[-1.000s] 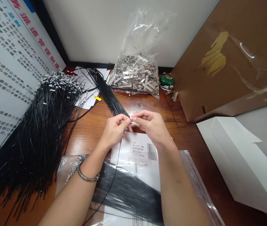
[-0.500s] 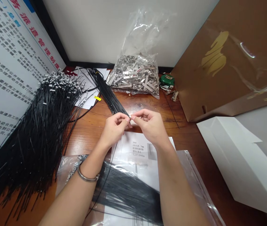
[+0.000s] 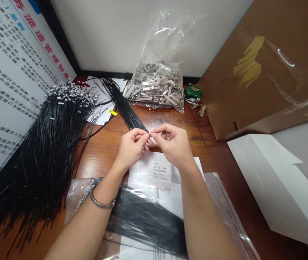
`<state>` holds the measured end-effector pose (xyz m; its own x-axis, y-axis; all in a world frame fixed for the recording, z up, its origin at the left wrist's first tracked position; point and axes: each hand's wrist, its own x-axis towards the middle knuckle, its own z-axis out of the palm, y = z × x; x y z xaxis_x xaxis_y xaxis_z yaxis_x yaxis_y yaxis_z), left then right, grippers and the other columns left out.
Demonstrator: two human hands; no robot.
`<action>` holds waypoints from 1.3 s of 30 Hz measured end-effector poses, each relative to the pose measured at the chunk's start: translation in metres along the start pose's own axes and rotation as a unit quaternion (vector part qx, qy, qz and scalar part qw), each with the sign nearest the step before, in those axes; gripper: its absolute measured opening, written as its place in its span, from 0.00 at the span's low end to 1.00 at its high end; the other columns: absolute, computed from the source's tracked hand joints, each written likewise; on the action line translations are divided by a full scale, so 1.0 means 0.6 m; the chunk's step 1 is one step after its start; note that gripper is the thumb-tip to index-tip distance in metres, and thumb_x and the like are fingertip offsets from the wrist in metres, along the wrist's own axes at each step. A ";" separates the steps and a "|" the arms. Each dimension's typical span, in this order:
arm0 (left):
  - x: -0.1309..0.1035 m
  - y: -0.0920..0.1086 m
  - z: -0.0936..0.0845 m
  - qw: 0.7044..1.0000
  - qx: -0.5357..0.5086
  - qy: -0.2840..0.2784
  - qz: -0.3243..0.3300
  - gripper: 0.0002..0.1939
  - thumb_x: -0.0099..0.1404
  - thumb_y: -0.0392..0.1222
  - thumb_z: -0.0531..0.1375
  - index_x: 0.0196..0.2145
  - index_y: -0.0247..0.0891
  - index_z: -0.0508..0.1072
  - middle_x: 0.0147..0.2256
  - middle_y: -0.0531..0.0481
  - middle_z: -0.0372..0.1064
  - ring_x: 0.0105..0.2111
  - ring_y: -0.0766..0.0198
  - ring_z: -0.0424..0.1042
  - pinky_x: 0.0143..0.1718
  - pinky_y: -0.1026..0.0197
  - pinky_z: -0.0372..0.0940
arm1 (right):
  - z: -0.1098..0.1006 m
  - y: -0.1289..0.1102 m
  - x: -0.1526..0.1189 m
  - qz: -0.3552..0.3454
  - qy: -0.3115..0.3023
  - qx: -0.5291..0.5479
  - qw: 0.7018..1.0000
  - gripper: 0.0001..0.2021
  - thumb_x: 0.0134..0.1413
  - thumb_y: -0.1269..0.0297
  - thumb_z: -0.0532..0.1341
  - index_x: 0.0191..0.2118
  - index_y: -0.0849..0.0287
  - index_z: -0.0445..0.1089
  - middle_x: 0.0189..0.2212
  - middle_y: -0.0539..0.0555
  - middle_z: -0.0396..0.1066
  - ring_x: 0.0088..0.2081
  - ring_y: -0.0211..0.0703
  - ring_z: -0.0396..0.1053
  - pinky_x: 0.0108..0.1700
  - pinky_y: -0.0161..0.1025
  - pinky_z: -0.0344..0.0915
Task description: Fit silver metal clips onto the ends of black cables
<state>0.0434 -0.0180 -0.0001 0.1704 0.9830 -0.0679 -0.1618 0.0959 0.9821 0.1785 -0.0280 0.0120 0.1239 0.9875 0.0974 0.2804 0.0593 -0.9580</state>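
Small shiny piece (image 3: 150,135), pale and metal-looking, sits between the fingertips of both hands above the middle of the wooden tabletop (image 3: 102,142), right by the near end of a slim bundle of thin black wires (image 3: 132,112). Work on it looks to be under way rather than finished, since neither hand has let go. The slim bundle, tied with a yellow band (image 3: 112,83), runs from the tabletop's back edge; a large loose pile of white-tipped black wires (image 3: 56,144) lies along the left edge, and a clear plastic bag of black wires (image 3: 148,213) lies at the near edge. Which of these are done and which are left, I cannot tell. The left hand (image 3: 132,147) has a narrow grip, thumb and forefinger pinched on the piece; the right hand (image 3: 173,142) pinches it equally closely from the other side.
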 end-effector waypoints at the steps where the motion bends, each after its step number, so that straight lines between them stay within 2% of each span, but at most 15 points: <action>1: 0.000 0.000 0.000 1.000 0.003 0.000 -0.003 0.11 0.56 0.44 0.65 0.27 0.34 0.69 0.20 0.52 0.70 0.17 0.71 0.66 0.19 0.69 0.60 | 0.000 0.000 0.000 -0.006 0.000 -0.004 1.000 0.04 0.45 0.66 0.62 0.25 0.60 0.72 0.14 0.44 0.59 0.18 0.32 0.53 0.22 0.34 0.51; 8: 0.000 -0.003 -0.003 1.000 0.011 -0.005 -0.002 0.09 0.57 0.42 0.63 0.27 0.33 0.69 0.21 0.51 0.71 0.19 0.70 0.68 0.19 0.68 0.59 | -0.001 -0.001 0.002 -0.020 -0.010 -0.032 0.999 0.04 0.46 0.67 0.61 0.26 0.60 0.71 0.13 0.43 0.55 0.18 0.32 0.50 0.21 0.34 0.48; 14: 0.001 -0.006 -0.002 1.000 0.008 -0.001 0.001 0.11 0.56 0.44 0.64 0.26 0.34 0.70 0.21 0.50 0.72 0.19 0.69 0.68 0.22 0.67 0.63 | -0.001 0.003 0.000 -0.015 -0.027 -0.054 0.998 0.04 0.48 0.66 0.61 0.27 0.60 0.71 0.14 0.43 0.56 0.18 0.32 0.51 0.22 0.34 0.49; 19: 0.001 -0.005 0.001 1.000 -0.005 0.006 -0.004 0.11 0.55 0.44 0.65 0.26 0.34 0.69 0.20 0.51 0.71 0.19 0.69 0.68 0.20 0.67 0.61 | 0.001 0.004 -0.001 -0.005 -0.022 -0.066 0.998 0.04 0.48 0.66 0.61 0.27 0.60 0.72 0.14 0.43 0.56 0.18 0.32 0.51 0.23 0.35 0.50; 23: 0.001 0.000 0.004 1.000 -0.009 0.025 -0.017 0.12 0.55 0.45 0.65 0.27 0.34 0.70 0.21 0.51 0.71 0.19 0.69 0.68 0.16 0.69 0.57 | 0.004 0.005 -0.001 0.010 -0.005 -0.038 0.999 0.06 0.48 0.64 0.61 0.29 0.60 0.72 0.16 0.46 0.62 0.19 0.34 0.56 0.23 0.35 0.54; 28: 0.001 0.004 0.003 0.999 -0.002 0.034 -0.014 0.11 0.55 0.45 0.65 0.28 0.34 0.70 0.23 0.51 0.71 0.19 0.70 0.68 0.16 0.70 0.58 | 0.007 0.003 -0.001 0.030 -0.002 0.014 0.999 0.06 0.48 0.62 0.63 0.29 0.60 0.73 0.21 0.51 0.71 0.24 0.38 0.66 0.27 0.37 0.61; 32: 0.001 0.004 0.001 0.999 -0.007 0.033 -0.014 0.12 0.54 0.45 0.66 0.27 0.34 0.70 0.23 0.50 0.71 0.19 0.70 0.68 0.16 0.69 0.59 | 0.007 0.002 -0.001 0.042 0.001 0.032 0.999 0.06 0.48 0.62 0.64 0.30 0.60 0.73 0.23 0.52 0.73 0.25 0.40 0.69 0.29 0.38 0.64; 39: 0.001 0.004 0.002 0.999 -0.017 0.029 -0.018 0.13 0.53 0.46 0.66 0.27 0.33 0.70 0.22 0.51 0.71 0.18 0.70 0.68 0.16 0.70 0.59 | 0.008 -0.001 0.000 0.052 0.008 0.056 0.997 0.06 0.46 0.63 0.65 0.29 0.59 0.73 0.20 0.51 0.72 0.24 0.40 0.69 0.28 0.39 0.65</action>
<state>0.0441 -0.0173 0.0026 0.1195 0.9863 -0.1135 -0.1902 0.1350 0.9724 0.1737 -0.0272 0.0112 0.1617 0.9868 0.0003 0.1579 -0.0256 -0.9871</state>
